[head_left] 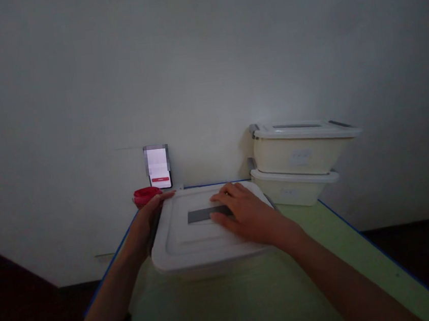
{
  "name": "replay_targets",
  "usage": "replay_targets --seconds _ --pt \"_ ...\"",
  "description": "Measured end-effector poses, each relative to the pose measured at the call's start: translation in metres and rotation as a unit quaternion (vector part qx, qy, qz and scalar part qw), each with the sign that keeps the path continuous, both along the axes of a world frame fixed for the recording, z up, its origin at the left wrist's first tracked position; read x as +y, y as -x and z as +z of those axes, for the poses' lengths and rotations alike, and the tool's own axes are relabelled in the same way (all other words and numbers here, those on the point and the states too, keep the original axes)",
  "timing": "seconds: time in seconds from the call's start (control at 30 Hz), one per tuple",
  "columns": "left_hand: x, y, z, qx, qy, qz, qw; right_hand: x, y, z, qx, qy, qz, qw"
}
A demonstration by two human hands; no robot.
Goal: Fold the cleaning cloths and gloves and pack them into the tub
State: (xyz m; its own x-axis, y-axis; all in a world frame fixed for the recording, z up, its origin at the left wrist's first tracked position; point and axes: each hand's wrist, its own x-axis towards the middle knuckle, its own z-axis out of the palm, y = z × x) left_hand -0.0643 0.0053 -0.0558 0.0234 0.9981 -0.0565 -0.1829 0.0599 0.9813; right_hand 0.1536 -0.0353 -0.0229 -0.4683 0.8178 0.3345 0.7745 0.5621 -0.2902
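Note:
A storage box with a white lid [193, 247] stands on the table in front of me, and the lid covers its contents. Set into the middle of the lid is a grey handle strip [201, 215]. My right hand [247, 212] rests over the strip's right end, its fingers apart and slightly bent on the lid. Along the box's left side lies my left hand [149, 218], with its fingers stretched out at the lid's far left corner. Part of that hand is hidden from me.
Two more lidded boxes are stacked at the back right, an upper box [282, 152] on a lower box [276, 188]. A lit phone [159, 174] leans against the wall behind a red pouch-like item [145, 194]. The green table top [230, 307] has blue edges.

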Motion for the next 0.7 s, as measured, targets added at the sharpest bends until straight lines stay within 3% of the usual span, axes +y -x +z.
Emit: replay_targets --seconds 0.1,0.23,0.4,0.6,0.7 --pt "0.001 0.001 -0.002 0.011 0.010 0.029 0.999 0.010 0.020 0.001 -0.064 -0.007 -0.038 0.997" --pt "0.003 0.007 -0.005 0.076 -0.053 0.033 0.995 0.020 0.027 0.001 -0.110 -0.030 -0.045 0.992" --pt "-0.001 0.010 -0.003 0.121 -0.059 0.000 0.991 0.018 0.024 0.003 -0.080 -0.049 -0.014 0.995" --pt "0.005 0.012 -0.005 0.156 -0.089 0.021 0.984 0.017 0.031 0.005 -0.074 -0.002 -0.056 0.996" --pt "0.008 0.013 -0.008 0.122 -0.081 0.017 0.989 0.023 0.037 0.005 -0.084 0.017 -0.066 0.994"
